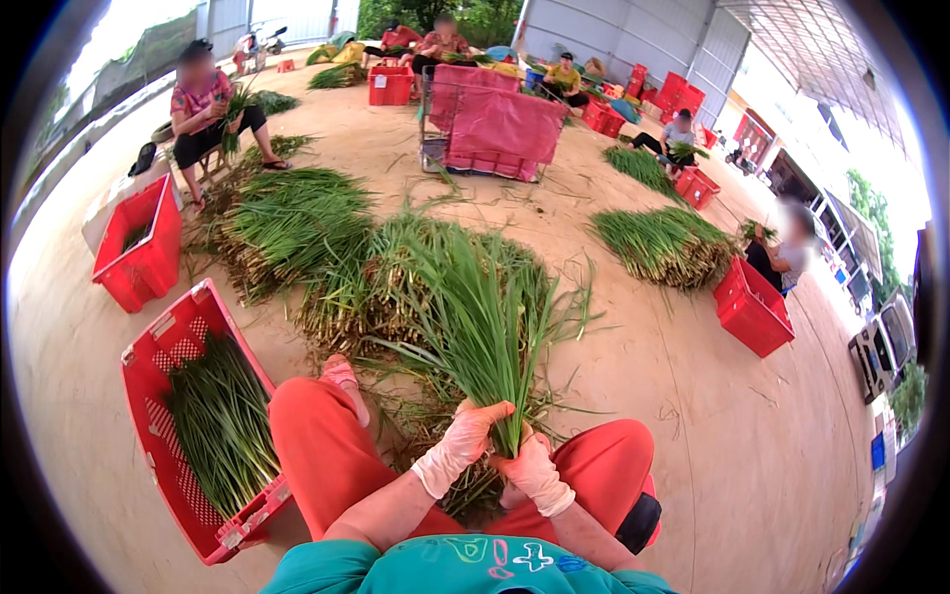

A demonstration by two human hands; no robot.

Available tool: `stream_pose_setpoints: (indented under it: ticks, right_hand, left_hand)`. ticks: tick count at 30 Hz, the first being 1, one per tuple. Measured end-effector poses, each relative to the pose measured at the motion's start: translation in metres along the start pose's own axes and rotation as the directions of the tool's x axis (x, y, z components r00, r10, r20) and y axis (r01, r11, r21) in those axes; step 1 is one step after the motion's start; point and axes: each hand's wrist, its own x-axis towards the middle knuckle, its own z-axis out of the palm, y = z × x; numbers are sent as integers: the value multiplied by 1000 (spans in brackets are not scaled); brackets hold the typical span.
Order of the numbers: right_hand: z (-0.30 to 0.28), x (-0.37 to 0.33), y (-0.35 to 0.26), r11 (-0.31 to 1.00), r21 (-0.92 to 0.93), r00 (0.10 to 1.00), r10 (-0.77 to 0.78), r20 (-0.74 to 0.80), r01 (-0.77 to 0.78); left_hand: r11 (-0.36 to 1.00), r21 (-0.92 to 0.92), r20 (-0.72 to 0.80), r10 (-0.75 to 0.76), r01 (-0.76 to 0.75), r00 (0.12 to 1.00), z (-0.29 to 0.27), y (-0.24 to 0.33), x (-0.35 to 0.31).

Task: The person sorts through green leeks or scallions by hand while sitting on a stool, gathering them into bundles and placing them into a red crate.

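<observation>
Between my knees I hold an upright bunch of garlic chives (485, 342), its long green leaves fanning away from me. My left hand (463, 444), in a whitish glove stained orange at the fingers, closes round the bunch's left side, thumb across the stems. Slightly lower, my right hand (534, 469), gloved alike, grips the stems from the right. The stem ends are mostly hidden by my hands. Just beyond the bunch lies a big heap of chives (336, 312), with roots and dry bits toward me. Loose trimmings (421, 441) cover the floor by my feet.
At my left stands a red crate (208, 297) partly filled with neatly laid chives (220, 421). Another red crate (139, 243) is beyond it. Further heaps (665, 243), a cart with red cloth (503, 129) and several seated people with crates (752, 307) spread across the floor.
</observation>
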Motion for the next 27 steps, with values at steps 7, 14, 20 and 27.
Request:
stream_pose_setpoints:
  ticks: [7,14,20,27]
  right_hand:
    - [-11,40,-17,827,523,940,21,341,-208]
    - [-24,45,-35,755,498,881,221,418,-426]
    - [-36,44,-32,718,499,851,258,458,-486]
    - [-29,45,-33,801,407,851,226,474,-439]
  left_hand:
    - [997,69,-26,23,-21,999,5,-2,-6]
    - [636,771,38,-92,29,995,-8,71,-7]
    - [290,957,-162,524,4,836,-21,160,-5]
    - [-51,972,178,794,-229,581,-19,205,36]
